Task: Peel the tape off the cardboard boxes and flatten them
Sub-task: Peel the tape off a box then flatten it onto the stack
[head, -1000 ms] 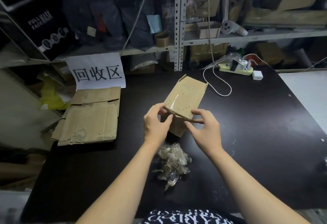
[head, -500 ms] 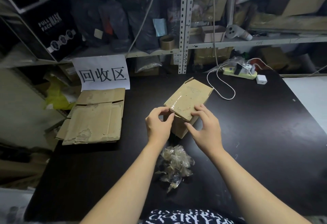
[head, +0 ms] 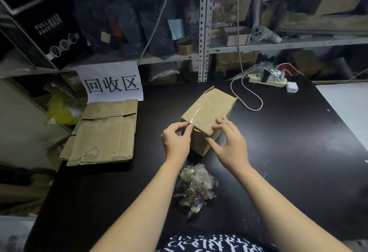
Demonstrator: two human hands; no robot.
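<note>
Box (head: 207,112), taped face up, points lengthwise away toward the right.

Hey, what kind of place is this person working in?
Probably a stockroom or packing room: grey perforated metal shelving crammed with goods, flattened brown cardboard boxes stacked by a white paper sign.

Cardboard box (head: 207,110): lowered from mid-air onto the worktop (head: 288,152), taped face now up; left hand (head: 175,142) grip moves to its near-left top corner, right hand (head: 229,144) shifts over the near top edge.
</note>
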